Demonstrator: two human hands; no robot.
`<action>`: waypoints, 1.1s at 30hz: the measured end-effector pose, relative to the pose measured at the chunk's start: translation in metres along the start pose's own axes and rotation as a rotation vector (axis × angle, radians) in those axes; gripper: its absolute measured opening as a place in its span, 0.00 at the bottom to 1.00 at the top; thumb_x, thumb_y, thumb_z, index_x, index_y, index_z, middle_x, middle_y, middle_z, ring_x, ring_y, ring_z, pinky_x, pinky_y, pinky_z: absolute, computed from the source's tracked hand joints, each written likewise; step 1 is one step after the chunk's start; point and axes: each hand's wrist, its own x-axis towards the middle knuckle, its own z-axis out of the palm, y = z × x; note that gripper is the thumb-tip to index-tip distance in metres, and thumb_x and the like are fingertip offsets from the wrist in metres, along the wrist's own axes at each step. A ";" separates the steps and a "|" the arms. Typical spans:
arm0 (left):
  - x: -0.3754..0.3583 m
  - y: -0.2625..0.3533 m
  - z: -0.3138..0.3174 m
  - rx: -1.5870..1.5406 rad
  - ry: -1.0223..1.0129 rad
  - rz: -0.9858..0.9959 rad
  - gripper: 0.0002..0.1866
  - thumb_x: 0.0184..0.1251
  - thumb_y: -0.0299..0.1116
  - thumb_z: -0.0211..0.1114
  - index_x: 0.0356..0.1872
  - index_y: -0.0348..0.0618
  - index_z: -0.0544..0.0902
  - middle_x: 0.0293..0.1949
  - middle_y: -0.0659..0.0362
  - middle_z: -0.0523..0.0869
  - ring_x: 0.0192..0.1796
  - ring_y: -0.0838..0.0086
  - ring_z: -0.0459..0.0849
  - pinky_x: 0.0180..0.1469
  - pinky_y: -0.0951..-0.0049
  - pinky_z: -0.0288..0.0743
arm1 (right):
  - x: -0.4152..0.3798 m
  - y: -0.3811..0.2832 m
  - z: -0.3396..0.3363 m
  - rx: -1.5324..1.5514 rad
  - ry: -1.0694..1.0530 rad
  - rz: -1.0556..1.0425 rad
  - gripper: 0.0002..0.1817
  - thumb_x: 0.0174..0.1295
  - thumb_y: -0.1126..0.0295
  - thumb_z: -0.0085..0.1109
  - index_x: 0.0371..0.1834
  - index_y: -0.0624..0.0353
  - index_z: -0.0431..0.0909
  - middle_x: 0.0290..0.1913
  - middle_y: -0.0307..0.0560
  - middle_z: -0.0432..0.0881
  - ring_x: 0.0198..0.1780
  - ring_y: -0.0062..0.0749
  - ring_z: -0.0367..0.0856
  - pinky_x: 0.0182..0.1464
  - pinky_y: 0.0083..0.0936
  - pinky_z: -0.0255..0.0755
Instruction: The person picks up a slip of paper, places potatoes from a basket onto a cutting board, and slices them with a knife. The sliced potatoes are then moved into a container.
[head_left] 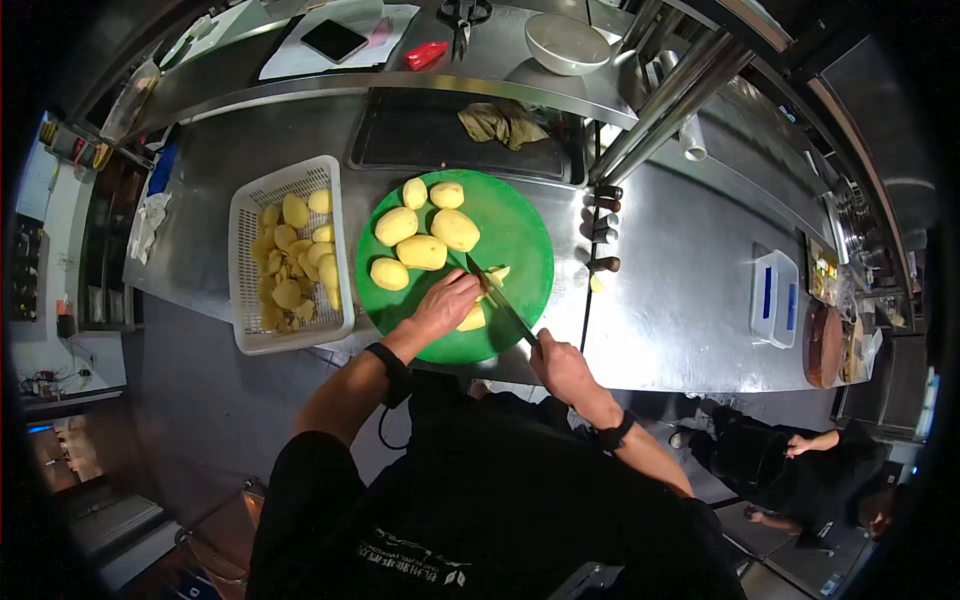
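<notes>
Knife (503, 300) slants over round green board (520, 235) beside smooth oval potatoes (421, 253)

Pale yellow on the potatoes (422, 252), against plain bright green on the cutting board (520, 215). Dark grey along the knife (504, 300). White, with a grid of openings, on the basket (295, 341); yellow to tan on the pieces (287, 293) inside. Silver-grey across the bench (690, 320), black on the tray (385, 135), mottled olive-brown on the cloth (505, 126). Off-white on the bowl (567, 48). Black on the shirt (520, 480), with white lettering (412, 560).
</notes>
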 end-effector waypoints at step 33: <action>-0.018 -0.001 0.002 0.014 0.018 -0.004 0.06 0.64 0.22 0.65 0.41 0.37 0.82 0.46 0.54 0.83 0.53 0.57 0.82 0.58 0.60 0.80 | 0.004 -0.004 0.009 -0.027 -0.035 0.022 0.12 0.77 0.66 0.55 0.49 0.66 0.71 0.31 0.71 0.86 0.37 0.72 0.86 0.42 0.63 0.78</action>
